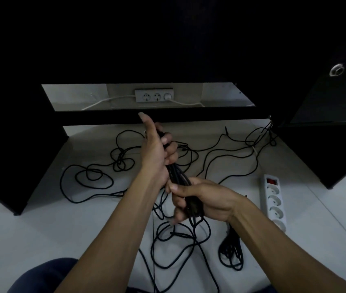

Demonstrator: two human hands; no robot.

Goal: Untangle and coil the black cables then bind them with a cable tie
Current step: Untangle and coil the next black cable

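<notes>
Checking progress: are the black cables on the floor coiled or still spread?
Mostly spread: black cables sprawl in loose loops across the pale floor.

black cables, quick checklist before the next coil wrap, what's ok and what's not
1. Left hand grips the far end of the bundle: ok.
2. Right hand grips the near end: ok.
3. Loose cable on the floor untangled: not ok, loops cross one another.
4. All cable gathered in: not ok, much lies on the floor.
5. Cable tie within reach: cannot tell, none visible.
6. Power strip apart from the loops: ok.
</notes>
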